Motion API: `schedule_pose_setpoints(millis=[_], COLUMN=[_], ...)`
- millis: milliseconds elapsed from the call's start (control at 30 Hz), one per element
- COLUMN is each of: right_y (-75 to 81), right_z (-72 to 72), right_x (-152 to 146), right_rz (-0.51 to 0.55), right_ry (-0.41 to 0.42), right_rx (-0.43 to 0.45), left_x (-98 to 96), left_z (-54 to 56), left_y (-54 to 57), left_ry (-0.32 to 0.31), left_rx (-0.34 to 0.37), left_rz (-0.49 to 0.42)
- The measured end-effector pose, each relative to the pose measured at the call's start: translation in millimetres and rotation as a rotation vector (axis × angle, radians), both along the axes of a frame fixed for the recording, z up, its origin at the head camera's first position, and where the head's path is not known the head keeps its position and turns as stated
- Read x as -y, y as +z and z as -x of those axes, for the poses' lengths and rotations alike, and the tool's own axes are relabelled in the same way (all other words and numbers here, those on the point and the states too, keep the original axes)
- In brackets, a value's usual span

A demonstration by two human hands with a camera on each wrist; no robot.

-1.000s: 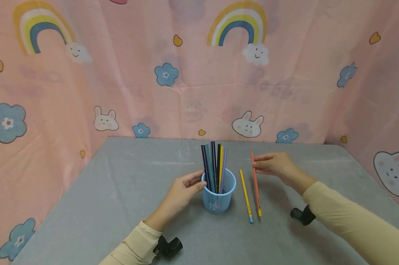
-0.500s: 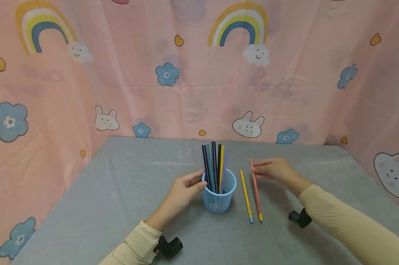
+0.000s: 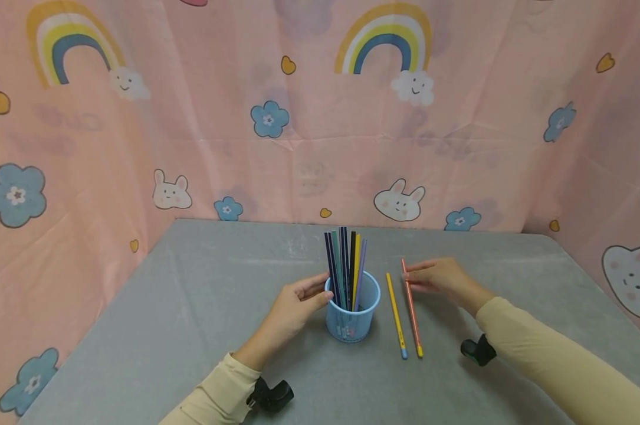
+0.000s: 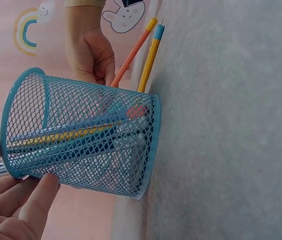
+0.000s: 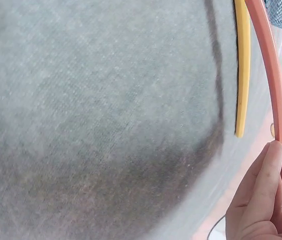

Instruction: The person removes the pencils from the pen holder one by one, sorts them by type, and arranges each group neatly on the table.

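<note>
In the head view my left hand (image 3: 293, 304) holds the rim of a light blue mesh pencil cup (image 3: 351, 327), thumb at the front edge. The cup stands upright with several pencils (image 3: 346, 265) in it, navy, teal, black, yellow and purple. My right hand (image 3: 444, 280) pinches a coral pencil (image 3: 412, 316) near its far end; its yellow-tipped end points toward me. The right wrist view shows fingertips on that pencil (image 5: 271, 65), its shadow falling to one side. Between cup and coral pencil lies a yellow pencil (image 3: 396, 316) with a blue end.
A grey table (image 3: 203, 307) carries everything. Behind it hangs a pink curtain (image 3: 320, 147) printed with rainbows, flowers and rabbits. Black wrist cameras (image 3: 271, 395) are strapped beneath both forearms.
My right hand has come lower and nearer with the coral pencil, bringing it down toward the table beside the yellow one. My left hand stays on the cup.
</note>
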State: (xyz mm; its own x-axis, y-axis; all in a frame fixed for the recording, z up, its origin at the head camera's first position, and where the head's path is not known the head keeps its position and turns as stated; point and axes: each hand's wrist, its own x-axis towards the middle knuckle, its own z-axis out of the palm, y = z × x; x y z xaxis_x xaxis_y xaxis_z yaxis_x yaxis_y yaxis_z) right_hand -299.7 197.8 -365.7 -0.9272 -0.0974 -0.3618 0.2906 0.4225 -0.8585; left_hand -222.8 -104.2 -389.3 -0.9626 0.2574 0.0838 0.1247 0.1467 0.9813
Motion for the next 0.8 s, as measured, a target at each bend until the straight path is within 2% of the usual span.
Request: schedule_pose_setpoints(millis=[800], right_y=[-16.2], right_z=[11.0], right_x=[2.3], right_rz=[-0.052], right_ry=[-0.023], right_rx=[0.064], left_x=[0.1], left_z=[0.2], left_y=[0.7], left_ry=[0.005], left_rx=[-0.005], left_rz=[-0.006])
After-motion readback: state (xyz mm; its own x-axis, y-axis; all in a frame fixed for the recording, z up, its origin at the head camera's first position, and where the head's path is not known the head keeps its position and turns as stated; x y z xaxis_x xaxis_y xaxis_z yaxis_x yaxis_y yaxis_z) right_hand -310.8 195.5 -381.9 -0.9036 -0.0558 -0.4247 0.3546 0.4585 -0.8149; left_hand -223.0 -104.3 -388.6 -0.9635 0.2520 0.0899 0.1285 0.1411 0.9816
